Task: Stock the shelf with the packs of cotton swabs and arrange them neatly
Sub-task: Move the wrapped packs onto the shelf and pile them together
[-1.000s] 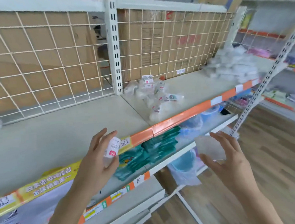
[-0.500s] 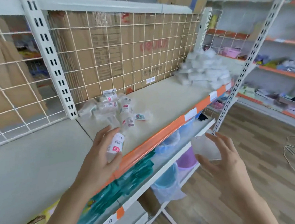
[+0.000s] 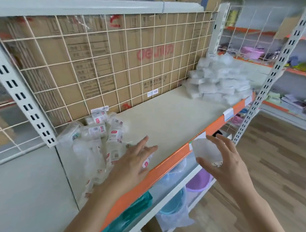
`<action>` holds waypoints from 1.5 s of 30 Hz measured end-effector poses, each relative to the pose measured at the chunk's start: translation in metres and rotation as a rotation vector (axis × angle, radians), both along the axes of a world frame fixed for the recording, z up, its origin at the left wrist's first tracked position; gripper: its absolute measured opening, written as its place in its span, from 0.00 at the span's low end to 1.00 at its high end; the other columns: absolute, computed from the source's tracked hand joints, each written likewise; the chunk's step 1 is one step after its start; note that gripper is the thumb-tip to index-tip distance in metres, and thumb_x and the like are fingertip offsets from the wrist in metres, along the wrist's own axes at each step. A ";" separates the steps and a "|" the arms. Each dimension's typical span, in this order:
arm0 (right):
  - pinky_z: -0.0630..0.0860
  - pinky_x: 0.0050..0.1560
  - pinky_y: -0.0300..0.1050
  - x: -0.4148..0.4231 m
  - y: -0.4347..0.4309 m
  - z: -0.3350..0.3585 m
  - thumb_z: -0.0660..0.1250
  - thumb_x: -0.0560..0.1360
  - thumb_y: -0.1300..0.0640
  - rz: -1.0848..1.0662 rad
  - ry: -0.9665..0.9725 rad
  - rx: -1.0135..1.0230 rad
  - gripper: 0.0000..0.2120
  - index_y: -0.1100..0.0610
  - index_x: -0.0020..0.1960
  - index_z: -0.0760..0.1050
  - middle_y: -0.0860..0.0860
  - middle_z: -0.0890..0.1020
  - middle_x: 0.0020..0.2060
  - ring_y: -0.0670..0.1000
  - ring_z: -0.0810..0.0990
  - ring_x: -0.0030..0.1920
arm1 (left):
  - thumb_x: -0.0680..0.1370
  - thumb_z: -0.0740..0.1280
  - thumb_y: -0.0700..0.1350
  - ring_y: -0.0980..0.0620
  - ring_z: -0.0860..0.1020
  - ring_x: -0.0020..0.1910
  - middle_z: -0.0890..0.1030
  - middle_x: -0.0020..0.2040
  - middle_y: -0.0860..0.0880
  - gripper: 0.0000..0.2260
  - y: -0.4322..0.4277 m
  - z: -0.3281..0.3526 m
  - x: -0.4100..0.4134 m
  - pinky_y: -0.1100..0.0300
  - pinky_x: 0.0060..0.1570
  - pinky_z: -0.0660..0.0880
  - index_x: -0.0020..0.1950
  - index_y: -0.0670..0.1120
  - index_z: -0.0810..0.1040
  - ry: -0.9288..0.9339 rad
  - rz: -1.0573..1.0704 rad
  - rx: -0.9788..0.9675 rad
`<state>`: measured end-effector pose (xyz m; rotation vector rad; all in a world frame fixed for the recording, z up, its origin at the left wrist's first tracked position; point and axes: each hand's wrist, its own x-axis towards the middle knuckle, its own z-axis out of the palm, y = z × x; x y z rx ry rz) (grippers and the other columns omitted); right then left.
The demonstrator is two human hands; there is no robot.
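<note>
Small clear packs of cotton swabs with red-and-white labels lie in a loose heap (image 3: 102, 137) at the left end of the cream shelf (image 3: 169, 120). My left hand (image 3: 134, 162) reaches over the shelf's front edge beside the heap. Its fingers are stretched out flat over one pack (image 3: 146, 162), which rests on the shelf under the palm. My right hand (image 3: 224, 163) is in front of the orange shelf edge and grips another clear pack (image 3: 206, 152) between thumb and fingers.
A pile of white wrapped packs (image 3: 217, 80) fills the shelf's right end. A wire grid (image 3: 107, 64) with cardboard boxes behind it backs the shelf. Slotted uprights (image 3: 277, 68) stand at both sides. Below are green packs (image 3: 133, 212) and plastic basins (image 3: 197, 182).
The view swung right along the shelf. My left hand moved forward and lowered its pack onto the shelf, fingers now spread. My right hand rose toward the shelf edge with its pack.
</note>
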<state>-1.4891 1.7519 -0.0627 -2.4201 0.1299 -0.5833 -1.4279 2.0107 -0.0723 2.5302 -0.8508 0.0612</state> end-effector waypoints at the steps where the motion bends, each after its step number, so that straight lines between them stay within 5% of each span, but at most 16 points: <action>1: 0.68 0.46 0.44 0.006 -0.006 0.000 0.75 0.68 0.50 0.017 0.005 -0.002 0.29 0.47 0.66 0.70 0.48 0.69 0.67 0.50 0.72 0.61 | 0.79 0.62 0.43 0.60 0.55 0.73 0.42 0.75 0.61 0.27 -0.004 -0.004 0.004 0.64 0.61 0.68 0.75 0.60 0.56 -0.007 0.018 0.048; 5: 0.68 0.46 0.44 0.026 -0.030 -0.001 0.74 0.67 0.49 0.099 0.026 -0.006 0.29 0.46 0.66 0.70 0.47 0.68 0.68 0.50 0.71 0.63 | 0.80 0.61 0.42 0.57 0.47 0.75 0.50 0.77 0.53 0.25 -0.017 -0.016 0.015 0.56 0.72 0.53 0.76 0.54 0.58 -0.112 0.111 0.163; 8: 0.69 0.44 0.44 0.036 -0.051 -0.003 0.75 0.67 0.49 0.141 0.029 -0.006 0.29 0.47 0.66 0.71 0.47 0.68 0.69 0.48 0.70 0.64 | 0.72 0.73 0.40 0.46 0.67 0.70 0.71 0.70 0.46 0.26 -0.023 -0.019 0.021 0.46 0.66 0.64 0.69 0.48 0.72 -0.251 0.208 0.249; 12: 0.76 0.44 0.50 0.040 -0.076 -0.011 0.75 0.67 0.49 0.177 0.046 -0.015 0.29 0.47 0.66 0.71 0.48 0.68 0.68 0.51 0.73 0.62 | 0.66 0.78 0.42 0.41 0.75 0.62 0.75 0.65 0.42 0.27 -0.032 -0.021 0.013 0.47 0.60 0.63 0.64 0.45 0.76 -0.263 0.311 0.276; 15: 0.74 0.44 0.47 0.036 -0.096 -0.014 0.75 0.67 0.49 0.197 0.041 -0.006 0.29 0.47 0.66 0.71 0.48 0.69 0.67 0.52 0.74 0.60 | 0.70 0.74 0.43 0.41 0.74 0.64 0.75 0.66 0.43 0.23 -0.046 -0.019 0.006 0.45 0.61 0.66 0.65 0.46 0.76 -0.311 0.360 0.230; 20: 0.67 0.38 0.35 0.026 -0.133 -0.011 0.66 0.64 0.36 0.133 0.018 0.012 0.32 0.46 0.66 0.70 0.44 0.68 0.66 0.45 0.71 0.59 | 0.74 0.54 0.51 0.45 0.71 0.65 0.74 0.67 0.46 0.22 -0.084 -0.007 0.002 0.45 0.58 0.71 0.65 0.48 0.75 -0.293 0.329 0.131; 24: 0.67 0.37 0.35 0.022 -0.157 -0.011 0.74 0.68 0.48 0.042 0.052 0.028 0.28 0.45 0.66 0.70 0.44 0.67 0.66 0.48 0.73 0.59 | 0.73 0.54 0.52 0.47 0.72 0.64 0.75 0.66 0.46 0.23 -0.107 -0.002 0.013 0.48 0.59 0.71 0.64 0.47 0.76 -0.290 0.304 0.061; 28: 0.69 0.42 0.43 0.024 -0.177 -0.009 0.74 0.67 0.48 -0.045 0.042 0.003 0.29 0.46 0.66 0.71 0.44 0.67 0.67 0.48 0.71 0.62 | 0.74 0.54 0.52 0.45 0.74 0.63 0.75 0.65 0.45 0.23 -0.127 0.000 0.040 0.47 0.58 0.71 0.64 0.47 0.76 -0.287 0.252 0.047; 45: 0.67 0.46 0.44 0.111 -0.216 0.007 0.74 0.68 0.48 -0.215 0.025 -0.024 0.28 0.46 0.66 0.70 0.46 0.67 0.68 0.49 0.70 0.64 | 0.75 0.54 0.55 0.44 0.74 0.63 0.75 0.66 0.45 0.24 -0.185 -0.005 0.177 0.48 0.59 0.71 0.66 0.46 0.74 -0.228 0.078 -0.033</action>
